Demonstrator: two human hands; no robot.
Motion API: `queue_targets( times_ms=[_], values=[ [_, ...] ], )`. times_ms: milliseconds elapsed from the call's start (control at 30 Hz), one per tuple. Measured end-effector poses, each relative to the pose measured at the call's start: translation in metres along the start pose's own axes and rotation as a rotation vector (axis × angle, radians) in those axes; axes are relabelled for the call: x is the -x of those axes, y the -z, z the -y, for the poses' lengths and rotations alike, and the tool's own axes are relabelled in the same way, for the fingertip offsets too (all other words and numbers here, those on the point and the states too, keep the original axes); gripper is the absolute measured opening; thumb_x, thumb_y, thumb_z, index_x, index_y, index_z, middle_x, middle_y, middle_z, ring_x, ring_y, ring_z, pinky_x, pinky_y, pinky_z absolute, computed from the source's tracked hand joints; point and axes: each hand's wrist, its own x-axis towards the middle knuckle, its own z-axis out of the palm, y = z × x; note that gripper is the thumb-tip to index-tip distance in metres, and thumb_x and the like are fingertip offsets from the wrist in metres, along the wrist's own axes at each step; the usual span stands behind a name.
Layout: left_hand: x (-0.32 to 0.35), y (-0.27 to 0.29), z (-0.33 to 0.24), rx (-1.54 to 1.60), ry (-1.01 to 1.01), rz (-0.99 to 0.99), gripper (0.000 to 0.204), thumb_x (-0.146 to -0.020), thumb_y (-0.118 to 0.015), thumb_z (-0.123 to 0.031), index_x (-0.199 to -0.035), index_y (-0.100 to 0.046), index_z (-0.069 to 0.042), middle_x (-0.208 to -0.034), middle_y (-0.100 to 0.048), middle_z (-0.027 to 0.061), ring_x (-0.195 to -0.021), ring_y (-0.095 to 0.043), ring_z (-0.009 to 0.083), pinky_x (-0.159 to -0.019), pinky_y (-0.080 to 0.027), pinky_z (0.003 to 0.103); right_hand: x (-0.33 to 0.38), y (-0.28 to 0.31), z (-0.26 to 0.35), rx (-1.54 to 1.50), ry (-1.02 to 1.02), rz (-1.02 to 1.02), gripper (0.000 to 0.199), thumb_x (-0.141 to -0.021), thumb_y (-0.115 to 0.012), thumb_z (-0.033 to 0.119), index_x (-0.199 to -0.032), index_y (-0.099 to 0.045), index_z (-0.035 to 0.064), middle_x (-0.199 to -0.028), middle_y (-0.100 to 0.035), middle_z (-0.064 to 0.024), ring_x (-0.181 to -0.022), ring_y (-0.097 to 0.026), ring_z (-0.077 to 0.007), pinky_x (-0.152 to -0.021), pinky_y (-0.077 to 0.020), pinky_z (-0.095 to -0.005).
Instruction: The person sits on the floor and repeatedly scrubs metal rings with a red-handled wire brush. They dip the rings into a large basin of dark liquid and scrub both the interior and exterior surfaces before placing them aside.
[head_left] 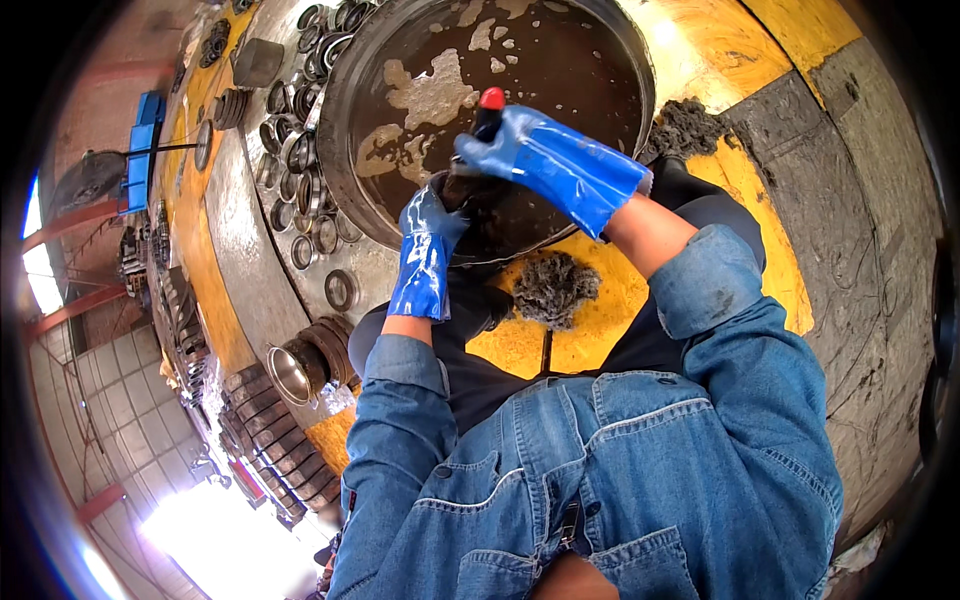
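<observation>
My right hand (515, 145), in a long blue rubber glove, is closed round a black handle with a red end (490, 105); the tool's working end is hidden. My left hand (428, 225), gloved alike, is closed close below it at the near left side of a big round tub (338, 150). A dark piece seems to be in its grip, too shadowed to name. Both hands are over the tub's dark brown liquid (590, 110), where patches of pale foam float.
Many metal rings (300, 190) lie left of the tub, one ring (341, 289) apart from them. A shiny metal bowl-like part (296, 371) sits at the left. Grey fibre wads lie on the yellow floor, one (556, 290) between my legs, another (688, 128) right of the tub.
</observation>
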Motion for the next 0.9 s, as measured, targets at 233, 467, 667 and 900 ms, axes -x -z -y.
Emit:
queue_targets(
  times_ms=[233, 467, 667, 900],
  values=[
    [-0.010, 0.030, -0.077, -0.339, 0.058, 0.032, 0.072, -0.079, -0.086, -0.040, -0.141, -0.062, -0.012, -0.129, -0.073, 0.0151, -0.123, -0.068, 0.0340, -0.105, -0.053, 0.044, -0.015, 0.013, -0.041, 0.195, -0.205, -0.056, 0.046, -0.089, -0.068, 0.051, -0.100, -0.078, 0.0079, -0.096, -0.076, -0.0208, -0.094, -0.073, -0.0401, -0.086, -0.0580, -0.0469],
    [-0.038, 0.016, -0.106, -0.525, 0.009, 0.222, 0.045, -0.085, -0.079, -0.037, -0.124, -0.072, -0.016, -0.125, -0.074, 0.0118, -0.123, -0.068, 0.0331, -0.101, -0.056, 0.048, -0.018, 0.006, -0.074, 0.525, -0.025, -0.084, 0.035, -0.088, -0.070, 0.045, -0.103, -0.079, 0.0146, -0.093, -0.077, -0.0131, -0.091, -0.074, -0.0366, -0.081, -0.0599, -0.0463],
    [-0.007, 0.004, -0.019, 0.064, -0.004, 0.056, 0.056, -0.078, -0.086, -0.042, -0.125, -0.074, -0.014, -0.114, -0.078, 0.0134, -0.106, -0.074, 0.0323, -0.097, -0.057, 0.041, -0.014, 0.023, -0.025, 0.053, -0.100, -0.165, 0.049, -0.088, -0.070, 0.052, -0.086, -0.076, 0.0031, -0.075, -0.071, -0.0212, -0.076, -0.074, -0.0333, -0.073, -0.0583, -0.0436],
    [-0.012, -0.021, 0.024, 0.295, -0.082, 0.028, 0.058, -0.075, -0.094, -0.031, -0.123, -0.073, -0.007, -0.112, -0.079, 0.0124, -0.105, -0.075, 0.0235, -0.094, -0.059, 0.036, 0.006, -0.010, -0.006, 0.253, 0.236, -0.044, 0.049, -0.094, -0.068, 0.056, -0.102, -0.078, 0.0085, -0.083, -0.076, -0.0163, -0.080, -0.075, -0.0332, -0.078, -0.0599, -0.0444]
  ],
)
